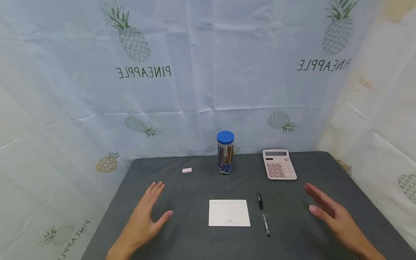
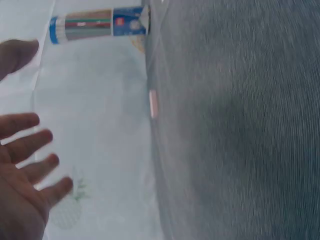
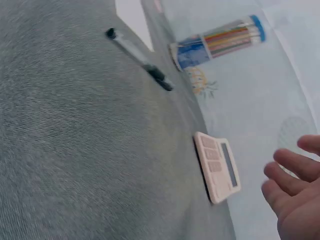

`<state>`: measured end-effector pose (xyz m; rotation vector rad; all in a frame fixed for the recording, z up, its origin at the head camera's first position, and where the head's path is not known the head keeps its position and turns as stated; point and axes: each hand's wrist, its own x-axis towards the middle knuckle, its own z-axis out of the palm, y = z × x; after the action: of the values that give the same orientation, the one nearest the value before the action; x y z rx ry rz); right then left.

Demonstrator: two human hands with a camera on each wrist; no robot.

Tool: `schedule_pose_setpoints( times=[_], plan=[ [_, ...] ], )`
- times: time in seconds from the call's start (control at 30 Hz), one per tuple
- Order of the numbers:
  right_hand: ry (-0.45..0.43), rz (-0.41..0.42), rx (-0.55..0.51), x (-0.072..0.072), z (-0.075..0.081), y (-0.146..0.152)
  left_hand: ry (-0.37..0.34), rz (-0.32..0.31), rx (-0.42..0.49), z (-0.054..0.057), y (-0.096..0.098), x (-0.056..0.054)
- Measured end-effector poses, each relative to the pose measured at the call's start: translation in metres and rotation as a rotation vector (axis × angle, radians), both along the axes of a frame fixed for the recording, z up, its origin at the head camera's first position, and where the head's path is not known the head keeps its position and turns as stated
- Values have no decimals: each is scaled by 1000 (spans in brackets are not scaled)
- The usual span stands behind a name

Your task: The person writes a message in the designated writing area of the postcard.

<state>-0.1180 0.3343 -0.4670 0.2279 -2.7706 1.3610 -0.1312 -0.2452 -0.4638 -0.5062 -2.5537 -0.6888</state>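
My left hand point(image 1: 143, 216) hovers over the left part of the table, fingers extended and thumb spread, holding nothing. Over the right side, my right hand point(image 1: 334, 216) is likewise spread and holds nothing. Between them lies a white postcard point(image 1: 229, 216) with faint print. Just right of the card is a clear-barrelled pen point(image 1: 262, 213) with a black cap and black tip. A pink calculator point(image 1: 280, 164) lies beyond the right hand, towards the back. Past the left hand's fingertips sits a small pink eraser point(image 1: 186, 170). The left wrist view shows the spread left fingers point(image 2: 30, 145).
A clear tube of pencils point(image 1: 225, 153) with a blue lid stands upright near the back edge of the dark grey table point(image 1: 182, 238). Pale cloth point(image 1: 208, 90) printed with pineapples hangs behind the table and along both sides.
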Motion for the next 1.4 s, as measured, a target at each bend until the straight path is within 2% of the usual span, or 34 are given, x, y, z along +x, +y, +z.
schedule_pose_setpoints(
  times=[0.1,0.2,0.33,0.47,0.73,0.97,1.27,1.4],
  plan=[
    [-25,32,-109,2,5,10,18,-26,67,0,-10,0],
    [-120,21,-177,2,8,15,22,-71,149,-1,-14,0],
    [-294,-38,-230,-1,11,15,-37,-147,251,-1,-11,0],
    [-397,-43,-325,-5,11,10,-113,-226,350,-4,-5,-3],
    [-457,-26,-402,-15,6,-11,-245,-356,452,-17,16,-15],
    [-478,-52,-410,-22,-3,-28,-270,-448,473,-24,36,-22],
    [-468,-28,-415,-31,-16,-49,-379,-462,502,-28,58,-26],
    [-462,-16,-399,-37,-20,-59,-425,-448,498,-30,67,-28]
  ],
)
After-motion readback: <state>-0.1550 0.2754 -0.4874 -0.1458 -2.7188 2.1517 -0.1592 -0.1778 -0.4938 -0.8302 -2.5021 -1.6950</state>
